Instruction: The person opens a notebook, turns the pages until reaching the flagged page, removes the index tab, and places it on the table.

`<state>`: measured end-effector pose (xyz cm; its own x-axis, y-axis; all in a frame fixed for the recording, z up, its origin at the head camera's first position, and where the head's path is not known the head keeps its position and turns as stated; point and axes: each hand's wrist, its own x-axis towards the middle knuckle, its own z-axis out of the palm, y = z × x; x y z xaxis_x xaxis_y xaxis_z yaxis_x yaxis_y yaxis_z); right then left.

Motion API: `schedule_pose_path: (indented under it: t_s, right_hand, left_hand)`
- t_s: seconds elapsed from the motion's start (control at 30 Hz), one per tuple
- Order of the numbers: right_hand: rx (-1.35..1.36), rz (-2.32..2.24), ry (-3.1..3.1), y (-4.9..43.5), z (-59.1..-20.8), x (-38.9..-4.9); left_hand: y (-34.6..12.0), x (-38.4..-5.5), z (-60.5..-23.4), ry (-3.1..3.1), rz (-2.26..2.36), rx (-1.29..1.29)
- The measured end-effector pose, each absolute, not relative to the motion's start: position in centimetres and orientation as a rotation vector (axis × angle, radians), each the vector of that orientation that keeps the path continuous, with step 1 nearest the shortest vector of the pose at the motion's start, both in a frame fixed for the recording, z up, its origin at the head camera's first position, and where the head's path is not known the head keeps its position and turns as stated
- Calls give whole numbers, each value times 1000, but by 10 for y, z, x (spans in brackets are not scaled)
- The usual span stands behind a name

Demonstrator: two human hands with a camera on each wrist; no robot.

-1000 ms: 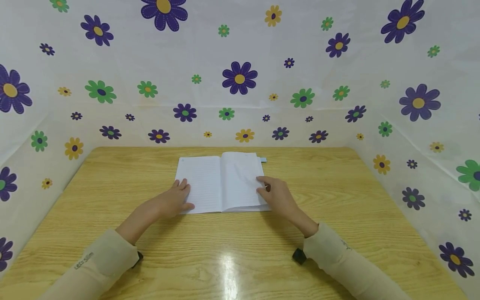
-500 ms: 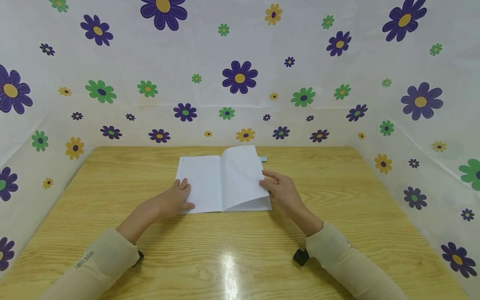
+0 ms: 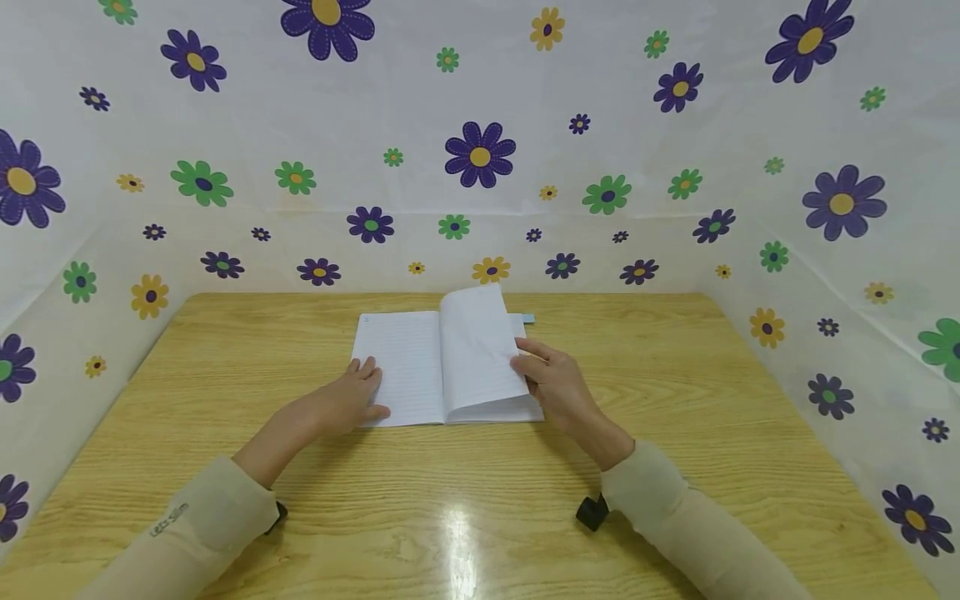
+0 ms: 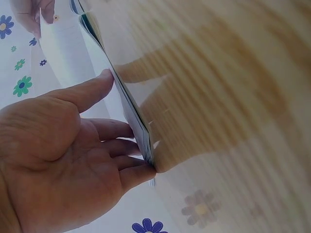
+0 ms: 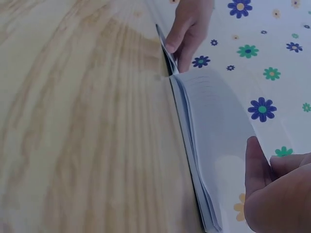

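One open notebook with white, ruled pages (image 3: 405,371) lies on a glossy, yellowish wood-grain table (image 3: 480,475), near the table's far edge. A person's bare left hand (image 3: 345,402) rests on the outer edge of its left-hand page, fingers extended and the thumb spread apart from them, gripping nothing. The bare right hand (image 3: 564,390) pinches the outer edge of a lifted white page (image 3: 480,354) between thumb and fingers; that page curves up from the spine, clear of the pages beneath. A small pale-blue tab (image 3: 528,318) juts from the notebook's right side, near its far corner. White sheeting printed with purple, green and yellow flowers (image 3: 330,150) stands behind.
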<state>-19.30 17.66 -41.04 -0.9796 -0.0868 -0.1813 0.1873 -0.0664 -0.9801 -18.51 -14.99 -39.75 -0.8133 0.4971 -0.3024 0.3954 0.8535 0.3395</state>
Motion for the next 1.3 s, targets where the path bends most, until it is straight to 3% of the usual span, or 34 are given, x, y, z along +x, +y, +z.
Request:
schedule_pose_path:
  t_s: [0.83, 1.3]
  right_hand:
    - [66, -2149, 2203, 134, -415, -192]
    - [-160, -2170, 2330, 128, -418, -191]
  left_hand:
    - [-150, -189, -402, 2656, 355, 649]
    - [-150, -187, -397, 2651, 386, 662]
